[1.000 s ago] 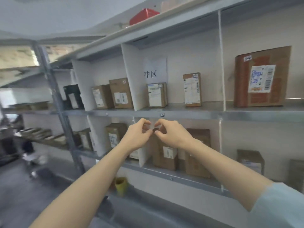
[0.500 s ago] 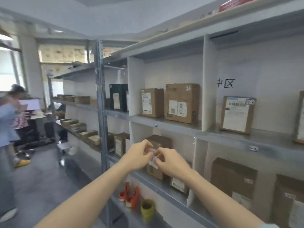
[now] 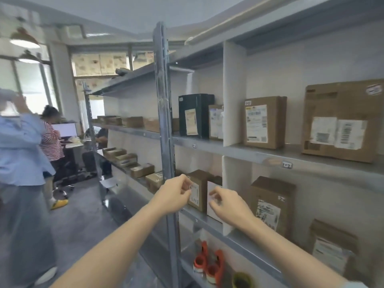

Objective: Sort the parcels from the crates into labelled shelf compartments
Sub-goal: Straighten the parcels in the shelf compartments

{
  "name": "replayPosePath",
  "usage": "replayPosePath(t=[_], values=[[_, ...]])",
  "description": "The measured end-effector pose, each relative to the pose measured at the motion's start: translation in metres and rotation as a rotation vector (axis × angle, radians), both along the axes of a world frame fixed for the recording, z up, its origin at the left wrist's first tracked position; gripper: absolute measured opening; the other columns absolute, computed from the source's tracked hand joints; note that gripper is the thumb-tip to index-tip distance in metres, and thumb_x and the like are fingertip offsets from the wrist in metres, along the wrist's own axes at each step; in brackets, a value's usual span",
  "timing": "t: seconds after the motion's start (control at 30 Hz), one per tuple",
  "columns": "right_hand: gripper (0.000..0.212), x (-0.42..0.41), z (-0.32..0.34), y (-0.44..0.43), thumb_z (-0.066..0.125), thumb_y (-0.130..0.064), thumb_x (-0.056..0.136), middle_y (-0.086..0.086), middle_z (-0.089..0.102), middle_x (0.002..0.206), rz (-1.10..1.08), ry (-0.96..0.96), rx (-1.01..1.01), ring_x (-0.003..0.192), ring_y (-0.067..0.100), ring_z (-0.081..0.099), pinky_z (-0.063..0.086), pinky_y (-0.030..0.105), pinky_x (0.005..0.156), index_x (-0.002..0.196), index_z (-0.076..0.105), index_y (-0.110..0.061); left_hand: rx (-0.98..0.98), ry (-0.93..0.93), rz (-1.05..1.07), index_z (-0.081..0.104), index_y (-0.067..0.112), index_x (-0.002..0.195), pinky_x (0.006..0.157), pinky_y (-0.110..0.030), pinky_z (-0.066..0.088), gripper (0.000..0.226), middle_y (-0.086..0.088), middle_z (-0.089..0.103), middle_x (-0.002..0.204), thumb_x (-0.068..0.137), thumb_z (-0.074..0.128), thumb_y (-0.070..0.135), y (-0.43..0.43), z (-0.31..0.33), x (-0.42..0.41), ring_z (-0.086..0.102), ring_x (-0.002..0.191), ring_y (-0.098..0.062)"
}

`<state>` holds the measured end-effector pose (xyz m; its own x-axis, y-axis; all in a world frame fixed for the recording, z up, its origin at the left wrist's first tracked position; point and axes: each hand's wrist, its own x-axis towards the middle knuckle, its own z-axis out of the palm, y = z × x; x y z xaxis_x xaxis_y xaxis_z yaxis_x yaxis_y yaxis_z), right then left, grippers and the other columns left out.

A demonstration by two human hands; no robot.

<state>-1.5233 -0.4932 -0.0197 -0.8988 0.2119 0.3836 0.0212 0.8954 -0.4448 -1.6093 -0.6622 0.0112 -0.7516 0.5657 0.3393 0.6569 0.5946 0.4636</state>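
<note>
A grey metal shelving unit carries the parcels. On its upper board, a white divider stands between a black box and a labelled brown box, with a larger brown box further right. The lower board holds a small brown box and a tall brown box. Red tape rolls sit on the bottom level.

A parcel storeroom: grey metal shelves with white dividers hold labelled cardboard parcels.
</note>
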Motion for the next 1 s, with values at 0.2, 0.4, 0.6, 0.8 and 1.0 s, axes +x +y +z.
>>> replayPosePath(t=[0.2,0.4,0.6,0.8,1.0], values=[[0.030,-0.091,-0.018,-0.009,0.050,-0.028,0.094,-0.002,0.059,0.127,-0.172,-0.045,-0.048,0.114,0.016,0.055,0.043,0.028,0.089,0.121,0.059,-0.020,-0.108,0.050,-0.060,0.059,0.017,0.115,0.091,-0.032,0.047,0.023,0.004,0.058,0.103,0.093,0.056,0.022,-0.027,-0.010,-0.125,0.059,0.102,-0.018],[0.031,-0.163,-0.045,-0.007,0.050,-0.030,0.095,0.001,0.057,0.129,-0.284,-0.144,-0.043,0.118,0.017,0.052,0.042,0.030,0.097,0.123,0.057,-0.019,-0.199,-0.003,-0.132,0.055,0.016,0.124,0.100,-0.033,0.042,0.030,-0.001,0.055,0.120,0.096,0.054,0.025,-0.014,-0.051,-0.223,0.054,0.114,-0.019],[0.031,-0.238,-0.076,0.011,0.051,-0.032,0.096,-0.002,0.055,0.127,-0.340,-0.212,-0.063,0.114,0.013,0.053,0.041,0.023,0.093,0.125,0.055,-0.021,-0.293,-0.055,-0.243,0.054,0.017,0.126,0.105,-0.031,0.037,0.030,0.000,0.044,0.138,0.097,0.051,0.023,0.033,-0.093,-0.304,0.048,0.126,-0.020],[0.031,-0.295,-0.103,0.029,0.053,-0.030,0.095,0.001,0.057,0.123,-0.377,-0.286,-0.111,0.110,0.015,0.054,0.045,0.026,0.091,0.123,0.057,-0.018,-0.381,-0.167,-0.315,0.054,0.016,0.133,0.114,-0.032,0.029,0.036,-0.009,0.029,0.154,0.098,0.054,0.023,0.075,-0.136,-0.368,0.035,0.141,-0.023],[0.034,-0.317,-0.137,0.044,0.054,-0.030,0.094,0.003,0.059,0.126,-0.445,-0.452,-0.171,0.114,0.017,0.055,0.045,0.028,0.094,0.126,0.055,-0.019,-0.438,-0.231,-0.384,0.051,0.014,0.137,0.114,-0.032,0.028,0.040,-0.018,0.023,0.156,0.097,0.055,0.017,0.106,-0.168,-0.405,0.033,0.143,-0.026]])
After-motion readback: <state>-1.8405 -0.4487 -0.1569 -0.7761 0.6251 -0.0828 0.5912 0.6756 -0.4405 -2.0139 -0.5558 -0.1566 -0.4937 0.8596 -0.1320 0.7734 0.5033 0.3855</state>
